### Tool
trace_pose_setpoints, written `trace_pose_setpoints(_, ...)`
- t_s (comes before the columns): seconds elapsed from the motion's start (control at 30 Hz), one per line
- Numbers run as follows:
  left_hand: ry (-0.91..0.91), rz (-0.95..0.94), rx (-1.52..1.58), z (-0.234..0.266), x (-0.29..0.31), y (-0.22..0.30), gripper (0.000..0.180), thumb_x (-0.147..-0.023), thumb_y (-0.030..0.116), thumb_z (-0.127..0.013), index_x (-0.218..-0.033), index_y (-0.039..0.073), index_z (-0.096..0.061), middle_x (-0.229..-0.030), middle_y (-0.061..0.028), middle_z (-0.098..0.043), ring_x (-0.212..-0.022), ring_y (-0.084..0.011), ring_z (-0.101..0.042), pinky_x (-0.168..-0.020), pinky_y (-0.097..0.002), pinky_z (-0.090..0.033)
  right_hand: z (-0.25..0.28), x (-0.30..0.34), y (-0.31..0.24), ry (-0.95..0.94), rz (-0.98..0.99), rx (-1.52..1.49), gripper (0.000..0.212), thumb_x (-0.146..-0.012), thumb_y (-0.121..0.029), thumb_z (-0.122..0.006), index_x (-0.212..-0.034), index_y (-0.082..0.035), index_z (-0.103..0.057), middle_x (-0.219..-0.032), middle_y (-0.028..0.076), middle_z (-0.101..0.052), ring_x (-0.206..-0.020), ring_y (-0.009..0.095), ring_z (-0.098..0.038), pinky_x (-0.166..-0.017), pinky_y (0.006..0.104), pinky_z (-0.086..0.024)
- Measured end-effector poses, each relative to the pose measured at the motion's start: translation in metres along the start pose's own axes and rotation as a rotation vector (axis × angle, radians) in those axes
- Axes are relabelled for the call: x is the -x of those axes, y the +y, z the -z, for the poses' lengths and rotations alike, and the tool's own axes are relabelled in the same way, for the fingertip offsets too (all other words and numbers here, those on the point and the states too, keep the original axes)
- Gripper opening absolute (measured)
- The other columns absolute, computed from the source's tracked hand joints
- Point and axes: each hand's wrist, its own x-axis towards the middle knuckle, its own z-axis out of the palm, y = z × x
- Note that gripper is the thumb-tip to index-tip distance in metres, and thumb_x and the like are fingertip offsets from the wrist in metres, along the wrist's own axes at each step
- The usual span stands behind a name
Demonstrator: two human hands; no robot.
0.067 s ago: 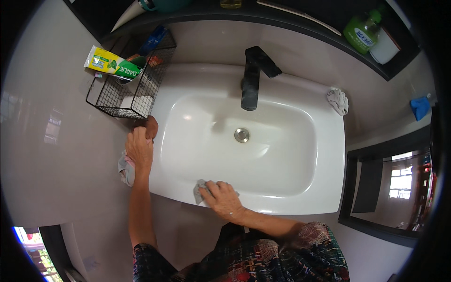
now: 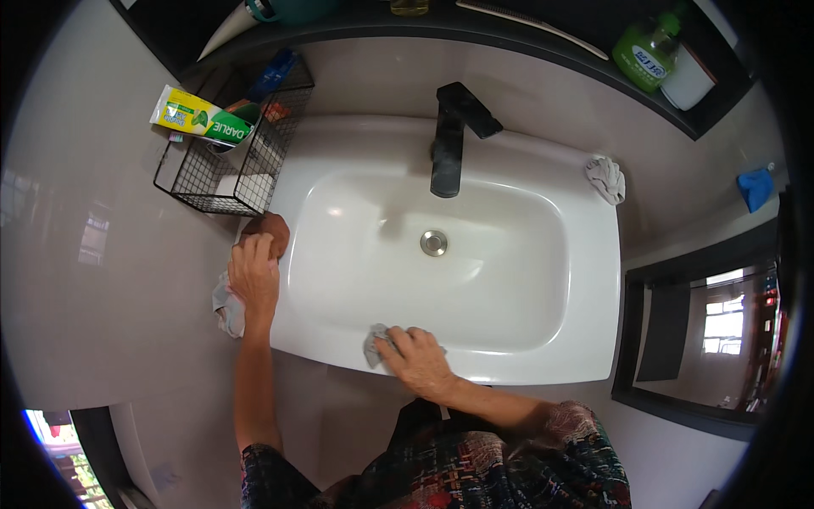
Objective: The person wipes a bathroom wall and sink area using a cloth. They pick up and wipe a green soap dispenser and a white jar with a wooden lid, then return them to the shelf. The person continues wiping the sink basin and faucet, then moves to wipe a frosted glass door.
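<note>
My right hand (image 2: 421,365) presses a crumpled grey cloth (image 2: 374,348) onto the front rim of the white washbasin (image 2: 585,339). Its fingers are bent over the cloth. At the basin's left edge, my left hand (image 2: 254,273) has its fingers closed on a smooth, rounded brown object (image 2: 273,232), whose kind I cannot make out. A pale grey and pink cloth (image 2: 227,307) hangs beside that wrist, against the basin's left side. The black faucet (image 2: 448,144) stands at the back of the basin, above the metal drain (image 2: 434,243).
A black wire basket (image 2: 222,182) with a green and yellow toothpaste tube (image 2: 201,114) stands at the back left. Another crumpled cloth (image 2: 605,179) lies on the back right corner. The dark shelf (image 2: 373,32) above holds a green pump bottle (image 2: 646,58) and a comb (image 2: 534,27).
My right hand has slid slightly to the right along the front rim with the grey cloth. The brown object at my left hand has shifted a little and shows more.
</note>
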Motion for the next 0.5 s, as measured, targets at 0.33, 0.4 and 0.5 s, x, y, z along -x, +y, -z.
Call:
trace_pose_setpoints(0.33, 0.087, -0.104, -0.113, 0.030, 0.063, -0.002, 0.017, -0.065, 0.005, -0.062, -0.078, 0.017, -0.063, -0.094, 0.0043, -0.061, -0.074, -0.0231, -0.052, -0.059, -0.0399, -0.040, 0.056, 0.087, 0.093, -0.044, -0.523, -0.004, 0.027, -0.081, -0.011, -0.059, -0.107, -0.006, -0.061, -0.100, 0.015, -0.053, -0.073, 0.030, -0.054, -0.068, 0.0375, -0.046)
trace_pose_setpoints(0.4, 0.135, 0.056, -0.169, 0.023, 0.072, -0.017, 0.018, -0.066, 0.004, -0.061, -0.080, 0.016, -0.062, -0.096, 0.0031, -0.061, -0.078, -0.0242, -0.053, -0.062, -0.0390, -0.041, 0.060, 0.075, 0.127, 0.007, -0.663, -0.198, 0.027, -0.082, -0.011, -0.059, -0.108, -0.005, -0.061, -0.099, 0.016, -0.053, -0.073, 0.031, -0.055, -0.069, 0.0379, -0.047)
trace_pose_setpoints(0.5, -0.023, 0.225, -0.252, 0.014, 0.074, -0.025, 0.028, -0.068, 0.020, -0.066, -0.095, 0.015, -0.058, -0.110, -0.0042, -0.055, -0.090, -0.0283, -0.051, -0.070, -0.0428, -0.041, 0.058, 0.010, 0.135, 0.121, -0.665, -0.581, 0.039, -0.079, -0.018, -0.065, -0.114, -0.005, -0.058, -0.103, 0.016, -0.052, -0.091, 0.027, -0.055, -0.080, 0.0356, -0.047)
